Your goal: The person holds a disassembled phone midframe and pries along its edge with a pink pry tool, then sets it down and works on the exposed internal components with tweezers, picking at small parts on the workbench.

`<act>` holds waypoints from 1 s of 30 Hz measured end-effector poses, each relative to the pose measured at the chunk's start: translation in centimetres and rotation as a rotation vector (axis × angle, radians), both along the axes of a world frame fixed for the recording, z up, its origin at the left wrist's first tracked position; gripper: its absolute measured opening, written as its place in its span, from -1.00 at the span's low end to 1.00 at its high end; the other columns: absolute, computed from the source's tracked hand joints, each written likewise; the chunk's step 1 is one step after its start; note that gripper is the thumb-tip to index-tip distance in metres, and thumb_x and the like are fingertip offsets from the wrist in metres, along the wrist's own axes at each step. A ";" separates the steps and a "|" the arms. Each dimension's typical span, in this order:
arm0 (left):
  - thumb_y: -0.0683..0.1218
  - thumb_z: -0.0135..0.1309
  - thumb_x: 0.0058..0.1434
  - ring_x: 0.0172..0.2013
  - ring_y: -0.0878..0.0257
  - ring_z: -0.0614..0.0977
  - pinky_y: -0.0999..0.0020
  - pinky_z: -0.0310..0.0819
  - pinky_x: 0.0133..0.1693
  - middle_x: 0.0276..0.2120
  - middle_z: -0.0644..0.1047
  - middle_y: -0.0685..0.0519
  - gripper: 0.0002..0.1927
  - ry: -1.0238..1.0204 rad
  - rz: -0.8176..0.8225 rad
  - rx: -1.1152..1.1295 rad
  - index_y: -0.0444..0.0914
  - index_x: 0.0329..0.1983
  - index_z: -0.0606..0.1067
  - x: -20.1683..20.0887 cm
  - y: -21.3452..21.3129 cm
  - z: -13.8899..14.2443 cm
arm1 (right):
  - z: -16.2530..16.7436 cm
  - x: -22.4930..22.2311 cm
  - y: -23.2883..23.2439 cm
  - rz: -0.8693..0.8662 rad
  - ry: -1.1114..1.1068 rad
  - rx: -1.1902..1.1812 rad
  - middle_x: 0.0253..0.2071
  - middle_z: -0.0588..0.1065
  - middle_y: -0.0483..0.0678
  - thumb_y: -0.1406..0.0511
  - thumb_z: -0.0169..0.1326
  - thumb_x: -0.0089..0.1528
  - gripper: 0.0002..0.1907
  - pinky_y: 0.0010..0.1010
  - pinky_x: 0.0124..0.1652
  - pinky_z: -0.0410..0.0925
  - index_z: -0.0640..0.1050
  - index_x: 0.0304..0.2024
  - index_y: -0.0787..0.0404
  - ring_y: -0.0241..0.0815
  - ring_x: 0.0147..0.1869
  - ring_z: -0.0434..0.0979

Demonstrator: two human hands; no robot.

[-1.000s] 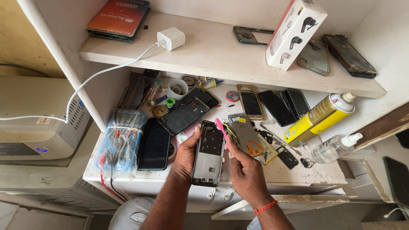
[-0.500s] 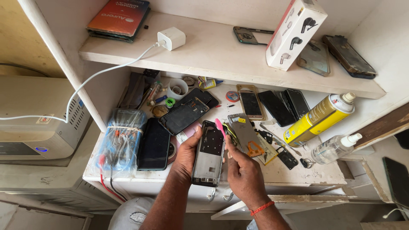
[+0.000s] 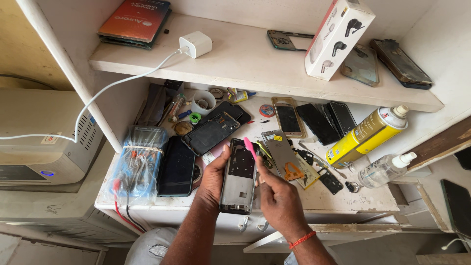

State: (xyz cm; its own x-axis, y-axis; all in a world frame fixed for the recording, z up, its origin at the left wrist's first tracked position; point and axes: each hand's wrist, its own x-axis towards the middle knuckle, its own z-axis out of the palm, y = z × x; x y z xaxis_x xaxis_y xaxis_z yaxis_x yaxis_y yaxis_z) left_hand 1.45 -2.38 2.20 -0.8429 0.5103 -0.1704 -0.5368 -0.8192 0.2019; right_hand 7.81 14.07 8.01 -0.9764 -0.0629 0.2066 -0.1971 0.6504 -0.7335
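Over a cluttered white workbench [image 3: 373, 198], a person's left hand [image 3: 212, 179] cradles an opened phone frame [image 3: 239, 175] from beneath, thumb pressed along its left edge and fingers curled under it, so the bare inner chassis faces up just above the bench's front edge. The right hand [image 3: 279, 203] is closed around a slim pink tool [image 3: 249, 146], pinched between thumb and fingers, its tip touching the upper right part of the frame. A red thread band circles the right wrist. Just beside the frame on the right lies a grey back cover [image 3: 282, 152] with orange and yellow tabs; to the left rest a dark phone [image 3: 176, 167] lying face up and a blue plastic-wrapped bundle of tools [image 3: 135, 162]. Further back sit several more phones, a small white cup [image 3: 203, 102] and rolls of tape. A yellow spray can [image 3: 365, 135] lies tilted on its side at the right, a clear squeeze bottle [image 3: 385, 169] near it. On the shelf above stand a white charger plug [image 3: 195, 44] with its cable, a red booklet [image 3: 136, 20] and an earbuds box [image 3: 338, 37].
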 end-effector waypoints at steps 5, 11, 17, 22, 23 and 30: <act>0.27 0.11 0.22 -0.18 0.01 0.73 -0.05 0.68 -0.18 -0.14 0.65 -0.12 -0.41 0.007 -0.006 -0.025 -0.26 0.08 0.52 -0.1 0.0 -0.2 | -0.4 -0.1 0.1 0.024 0.103 -0.061 -0.05 0.67 0.02 0.44 -0.03 0.29 -0.45 -0.50 -0.13 0.50 0.44 0.34 0.01 -0.29 -0.09 0.70; 0.28 0.13 0.25 -0.23 0.03 0.71 -0.02 0.69 -0.20 -0.18 0.65 -0.10 -0.42 -0.001 -0.006 -0.019 -0.25 0.07 0.53 -0.2 0.2 -0.8 | -1.2 -0.2 0.2 -0.023 0.030 -0.072 0.01 0.66 -0.02 0.40 -0.01 0.31 -0.47 -0.52 -0.20 0.51 0.42 0.34 -0.01 -0.33 -0.14 0.71; 0.27 0.09 0.26 -0.17 0.02 0.71 -0.01 0.69 -0.18 -0.13 0.65 -0.11 -0.42 0.017 0.014 -0.030 -0.25 0.11 0.51 0.1 0.0 -0.3 | -1.7 -0.2 0.7 0.013 -0.148 -0.189 -0.04 0.63 0.10 0.40 -0.02 0.44 -0.49 -0.35 -0.19 0.38 0.39 0.45 0.03 -0.15 -0.22 0.49; 0.29 0.06 0.22 -0.15 -0.01 0.72 -0.04 0.68 -0.23 -0.10 0.64 -0.13 -0.39 0.099 0.007 -0.036 -0.23 0.13 0.50 0.0 0.2 0.0 | -1.3 0.3 1.1 0.093 0.066 -0.316 0.14 0.59 -0.05 0.38 -0.05 0.40 -0.53 -0.52 0.08 0.39 0.41 0.38 0.12 -0.38 0.10 0.52; 0.29 0.07 0.25 -0.16 -0.01 0.71 -0.04 0.68 -0.22 -0.10 0.64 -0.13 -0.39 0.091 0.012 -0.037 -0.24 0.14 0.50 0.1 0.2 0.0 | -1.4 0.4 1.0 0.064 0.006 -0.319 0.14 0.60 -0.07 0.37 -0.05 0.39 -0.52 -0.52 0.00 0.39 0.41 0.38 0.10 -0.38 0.02 0.49; 0.28 0.09 0.26 -0.16 0.02 0.70 -0.01 0.67 -0.13 -0.12 0.64 -0.10 -0.41 0.044 0.022 -0.032 -0.24 0.12 0.51 0.2 0.2 -0.1 | -1.6 0.6 0.2 0.043 0.015 -0.251 0.15 0.61 -0.04 0.34 -0.02 0.38 -0.52 -0.52 0.04 0.44 0.43 0.37 0.06 -0.40 0.06 0.57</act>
State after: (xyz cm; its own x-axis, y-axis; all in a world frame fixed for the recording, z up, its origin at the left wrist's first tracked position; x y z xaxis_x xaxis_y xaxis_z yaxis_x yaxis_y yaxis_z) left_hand 1.68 -2.22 2.11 -0.8611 0.4860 -0.1491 -0.5084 -0.8236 0.2515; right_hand 8.44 14.28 6.37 -0.9707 -0.0494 0.2353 -0.2328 0.4386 -0.8680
